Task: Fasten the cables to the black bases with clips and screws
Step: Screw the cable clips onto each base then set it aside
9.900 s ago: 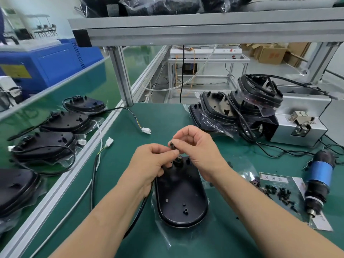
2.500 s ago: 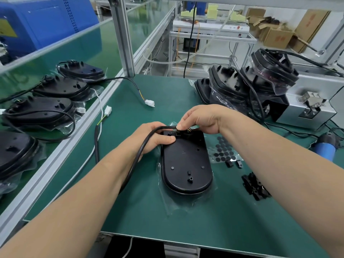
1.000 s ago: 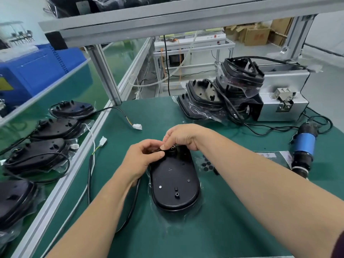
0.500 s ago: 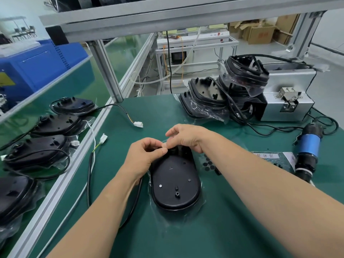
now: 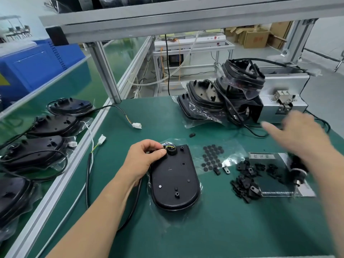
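One black base [image 5: 174,180] lies mid-table, and the left hand [image 5: 144,161] pinches the cable [image 5: 135,200] against its far end. The right hand [image 5: 296,135], blurred at two o'clock, is spread and holds nothing. A heap of clips [image 5: 243,183] sits at three o'clock. Four other bases [image 5: 54,124] line the nine-o'clock bench. There is a green mat [image 5: 204,229] underneath and an aluminium frame [image 5: 104,67] overhead.

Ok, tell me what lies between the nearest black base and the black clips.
Head view: between black base and clips, a clear bag of round black pads and two small loose parts.
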`<state>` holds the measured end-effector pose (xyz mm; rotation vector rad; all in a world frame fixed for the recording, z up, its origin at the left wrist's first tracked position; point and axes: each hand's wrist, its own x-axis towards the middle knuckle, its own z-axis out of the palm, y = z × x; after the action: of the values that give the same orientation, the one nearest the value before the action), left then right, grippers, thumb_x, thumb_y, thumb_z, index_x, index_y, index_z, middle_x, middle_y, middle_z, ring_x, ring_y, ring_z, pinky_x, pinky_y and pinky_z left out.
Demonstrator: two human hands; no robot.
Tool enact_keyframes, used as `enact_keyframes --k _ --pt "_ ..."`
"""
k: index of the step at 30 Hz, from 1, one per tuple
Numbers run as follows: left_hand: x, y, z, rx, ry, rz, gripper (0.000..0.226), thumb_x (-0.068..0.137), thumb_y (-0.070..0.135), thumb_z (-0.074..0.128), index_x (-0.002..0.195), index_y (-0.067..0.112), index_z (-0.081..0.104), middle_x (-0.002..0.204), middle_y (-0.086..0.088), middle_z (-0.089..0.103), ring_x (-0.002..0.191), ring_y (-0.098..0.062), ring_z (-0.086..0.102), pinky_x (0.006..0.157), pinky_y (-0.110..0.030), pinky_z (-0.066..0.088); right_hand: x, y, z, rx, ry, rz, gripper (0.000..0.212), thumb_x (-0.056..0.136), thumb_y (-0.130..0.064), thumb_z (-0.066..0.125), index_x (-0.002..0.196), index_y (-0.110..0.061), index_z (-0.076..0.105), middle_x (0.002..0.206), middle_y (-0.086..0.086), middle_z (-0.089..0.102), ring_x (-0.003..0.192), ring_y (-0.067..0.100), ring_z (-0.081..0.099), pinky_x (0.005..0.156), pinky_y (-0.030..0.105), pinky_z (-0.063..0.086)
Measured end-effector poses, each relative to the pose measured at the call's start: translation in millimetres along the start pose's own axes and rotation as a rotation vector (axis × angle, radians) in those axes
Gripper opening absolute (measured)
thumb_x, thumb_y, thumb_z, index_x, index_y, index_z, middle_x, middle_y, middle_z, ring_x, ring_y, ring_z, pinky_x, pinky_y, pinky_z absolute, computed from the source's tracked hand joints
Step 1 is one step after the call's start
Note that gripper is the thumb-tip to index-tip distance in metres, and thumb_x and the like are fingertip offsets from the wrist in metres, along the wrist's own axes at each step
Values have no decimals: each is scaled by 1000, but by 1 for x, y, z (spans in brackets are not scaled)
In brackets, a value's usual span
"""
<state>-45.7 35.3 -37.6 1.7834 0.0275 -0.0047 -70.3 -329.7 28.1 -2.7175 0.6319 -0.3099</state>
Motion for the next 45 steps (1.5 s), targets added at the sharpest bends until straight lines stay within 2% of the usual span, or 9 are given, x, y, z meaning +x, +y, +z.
enact_keyframes --k 2,5,13,19,22,25,29,36,45 --pt "0 0 0 22 -5 19 12 77 6 79 85 8 70 78 1 68 65 -4 59 63 -13 47 3 38 4 -129 -49 199 82 81 -70 61 114 4 50 119 30 53 108 46 56 88 55 52" --pt "0 3 2 77 -11 61 12 77 5 79 83 8 69 77 1 66 63 0 56 61 -10 45 0 59 22 -113 -108 286 100 74 -68 71 137 0 32 130 32 44 115 50 52 89 57 49" --pt "-2 6 1 73 -35 67 16 76 2 78 82 11 66 74 2 64 60 2 56 61 -8 44 5 73 39 106 -92 436 68 79 -34 78 118 5 37 97 19 54 96 43 59 72 42 45" --pt "-1 4 -1 52 -35 43 16 75 5 80 81 14 69 74 6 67 62 2 58 61 -9 46 -5 57 21 995 -36 517 45 82 -20 66 118 1 48 95 16 55 68 28 57 53 34 51" --pt "-3 4 1 37 -28 40 16 75 4 80 81 14 69 73 7 66 61 2 58 59 -9 45 -20 20 0 1535 -69 379 40 84 -20 66 119 -10 48 103 9 49 74 20 60 61 32 60" --pt "-4 4 1 39 -24 46 16 75 4 80 81 14 68 74 7 66 61 3 57 59 -8 45 -37 -31 -14 1740 -83 236 66 82 -54 72 132 -15 53 104 7 55 77 15 59 77 35 60" --pt "-5 5 1 39 -33 42 16 77 4 79 82 14 68 75 7 64 62 2 56 61 -10 46 -49 -110 -12 1896 -73 33 48 95 -51 59 121 -11 51 79 0 58 61 10 54 61 26 52" --pt "-6 4 1 58 -37 60 15 77 6 78 80 17 68 76 8 65 65 1 57 63 -11 48 -53 -213 11 1872 -88 -288 25 93 -36 64 98 -16 50 67 1 50 52 16 47 50 30 44" --pt "-5 7 0 89 -48 83 17 77 7 79 79 18 67 78 6 64 65 5 55 63 -5 42 -60 -239 55 1809 -192 -430 31 88 -48 60 87 -19 49 65 6 49 50 20 46 46 29 41"
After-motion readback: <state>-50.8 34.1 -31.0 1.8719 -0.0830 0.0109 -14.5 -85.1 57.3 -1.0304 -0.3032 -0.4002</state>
